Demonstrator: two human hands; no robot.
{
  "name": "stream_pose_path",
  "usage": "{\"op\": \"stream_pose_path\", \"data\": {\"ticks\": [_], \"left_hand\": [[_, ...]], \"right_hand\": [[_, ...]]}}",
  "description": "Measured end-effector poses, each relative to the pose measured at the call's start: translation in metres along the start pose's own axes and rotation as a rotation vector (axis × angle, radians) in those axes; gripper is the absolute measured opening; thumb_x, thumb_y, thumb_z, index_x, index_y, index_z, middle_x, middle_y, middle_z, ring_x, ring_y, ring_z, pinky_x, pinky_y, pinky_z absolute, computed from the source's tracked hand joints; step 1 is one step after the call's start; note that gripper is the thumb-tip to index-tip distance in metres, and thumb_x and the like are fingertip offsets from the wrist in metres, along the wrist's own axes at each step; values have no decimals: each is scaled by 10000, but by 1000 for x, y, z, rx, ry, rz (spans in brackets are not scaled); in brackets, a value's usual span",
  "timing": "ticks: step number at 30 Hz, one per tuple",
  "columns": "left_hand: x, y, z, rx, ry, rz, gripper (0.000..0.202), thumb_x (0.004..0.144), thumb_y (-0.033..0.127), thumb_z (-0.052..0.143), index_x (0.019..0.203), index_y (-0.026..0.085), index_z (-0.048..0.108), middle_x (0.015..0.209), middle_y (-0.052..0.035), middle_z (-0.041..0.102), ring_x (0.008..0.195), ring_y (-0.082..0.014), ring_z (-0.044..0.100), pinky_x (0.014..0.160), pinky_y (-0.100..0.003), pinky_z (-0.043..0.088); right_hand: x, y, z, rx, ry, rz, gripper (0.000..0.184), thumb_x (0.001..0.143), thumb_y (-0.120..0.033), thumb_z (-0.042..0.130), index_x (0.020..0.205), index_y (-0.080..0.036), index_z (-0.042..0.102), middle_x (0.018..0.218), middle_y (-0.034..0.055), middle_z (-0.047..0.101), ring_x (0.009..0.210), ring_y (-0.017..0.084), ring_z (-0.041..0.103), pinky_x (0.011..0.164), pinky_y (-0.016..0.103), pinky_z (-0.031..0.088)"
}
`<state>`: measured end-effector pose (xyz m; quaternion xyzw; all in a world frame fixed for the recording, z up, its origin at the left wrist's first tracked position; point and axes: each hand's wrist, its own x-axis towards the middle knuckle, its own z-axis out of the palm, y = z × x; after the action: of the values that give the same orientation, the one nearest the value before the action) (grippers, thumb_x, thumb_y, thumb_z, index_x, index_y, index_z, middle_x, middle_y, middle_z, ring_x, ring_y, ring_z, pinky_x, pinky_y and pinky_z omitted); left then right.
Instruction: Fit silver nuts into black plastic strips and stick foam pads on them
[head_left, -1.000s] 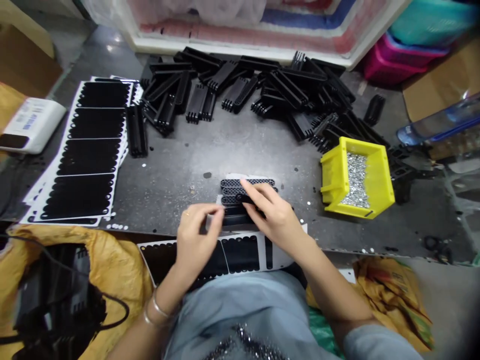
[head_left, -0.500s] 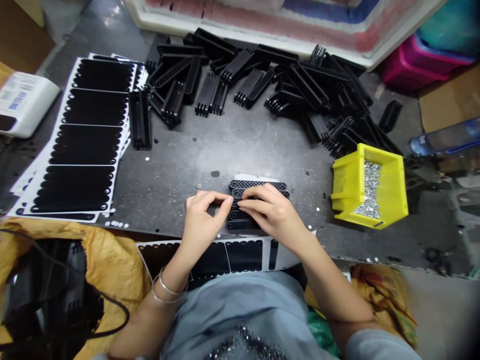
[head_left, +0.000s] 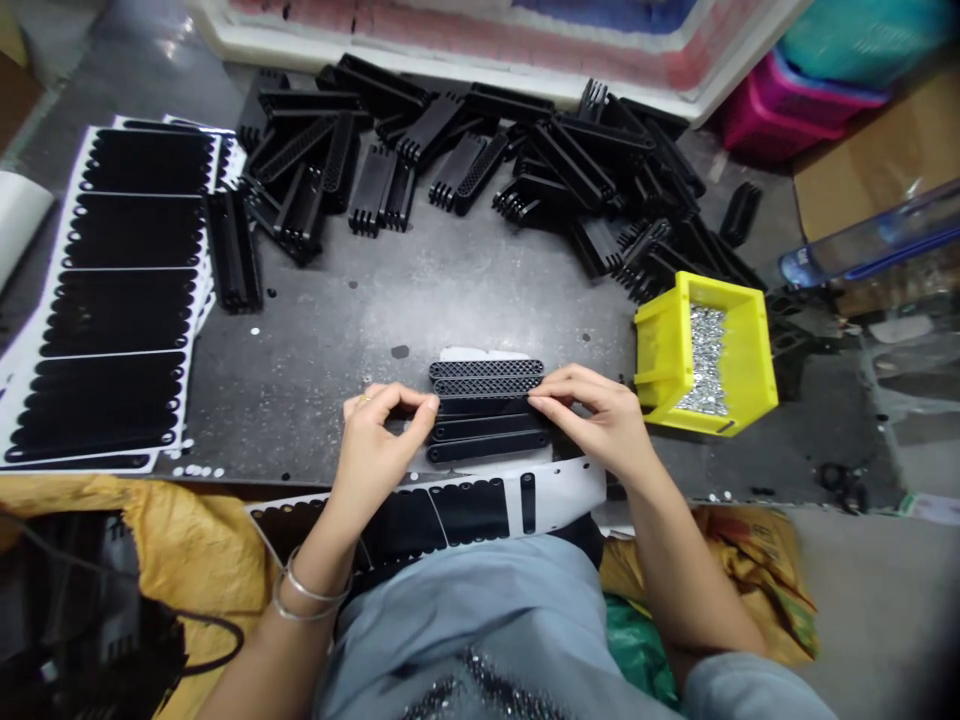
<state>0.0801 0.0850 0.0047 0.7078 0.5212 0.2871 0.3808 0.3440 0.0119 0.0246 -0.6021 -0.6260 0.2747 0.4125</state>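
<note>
A black slotted plastic part (head_left: 486, 405) lies flat on the dark table (head_left: 322, 340) right in front of me, two perforated strips showing along its far side. My left hand (head_left: 379, 440) pinches the left end of a thin black strip laid across it. My right hand (head_left: 600, 415) pinches the right end of that strip. Both hands have fingertips pressed together at the part's ends. A white backing sheet (head_left: 465, 505) with black oval strips lies on my lap, just below the hands.
A heap of black slotted parts (head_left: 480, 170) fills the far side. A yellow bin (head_left: 705, 350) of small silver screws stands to the right. Stacked sheets of black strips (head_left: 112, 300) lie at the left. A yellow bag (head_left: 172, 540) with black cables sits at lower left.
My hands have moved apart from the part's middle to its two ends. The view has shifted slightly right and down.
</note>
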Motion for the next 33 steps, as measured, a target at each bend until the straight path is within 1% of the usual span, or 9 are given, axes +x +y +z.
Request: {"op": "stream_pose_path", "data": {"ticks": [8,12,15,17,19,21,25,28,33], "left_hand": [[1,-6,0,33,15,34,212,912,376,683,751,239,685,786,5,735,781,-200,653,940,-421,446],[1,-2,-3,128,37,124,244,947,361,672,745,226,658,799,0,737,794,-203,685,977,-441,455],[-7,13,2,342,104,357,169,1000,352,630,1043,213,715,1105,-65,776,1126,-261,695,1089,-467,418],[-15,22,10,478,-30,569,416,1033,381,584,1389,165,593,1426,-128,662,1395,-294,559,1188,-477,358],[-21,25,21,566,-204,709,582,1055,382,542,1553,105,419,1599,-158,491,1510,-302,434,1237,-466,326],[-23,23,31,613,-249,760,572,1066,327,522,1576,104,387,1631,-143,442,1528,-297,409,1257,-464,318],[-24,13,36,546,-198,845,497,1058,182,517,1550,186,449,1552,-81,555,1503,-263,452,1264,-464,351],[-34,9,34,394,-118,889,492,1032,90,519,1506,219,506,1439,-80,664,1431,-242,546,1207,-449,451],[-71,-7,45,195,-62,997,393,949,146,710,1333,188,638,1141,-75,799,1152,-220,745,1031,-375,606]], "right_hand": [[4,-3,-7,9,-144,23,121,982,-245,663,965,-229,782,941,33,740,841,163,681,749,316,545],[-4,-2,-3,-177,-24,-86,154,982,-215,650,1055,-246,782,952,49,629,808,165,615,720,326,539],[-22,-5,-3,-333,189,-133,251,974,-172,654,1188,-262,750,944,43,545,793,164,571,706,328,527],[-40,-11,-5,-332,297,-103,281,961,-133,664,1192,-272,743,915,24,538,749,149,553,680,313,512],[-60,-20,-5,-284,350,-74,299,944,-99,673,1174,-277,743,903,16,568,725,139,553,649,292,503],[-77,-27,0,-211,284,-76,329,943,-84,665,1204,-275,724,925,25,617,763,146,594,654,280,525],[-96,-26,22,-186,-28,-59,300,1002,-208,627,1298,-249,660,1001,69,646,870,191,662,758,331,600],[-94,-13,33,-200,-96,-12,318,992,-325,664,1296,-233,642,1035,80,618,913,215,664,817,384,618],[-87,-9,26,-183,-185,29,329,982,-298,671,1300,-230,620,1140,99,591,1062,240,671,916,405,612]]}}
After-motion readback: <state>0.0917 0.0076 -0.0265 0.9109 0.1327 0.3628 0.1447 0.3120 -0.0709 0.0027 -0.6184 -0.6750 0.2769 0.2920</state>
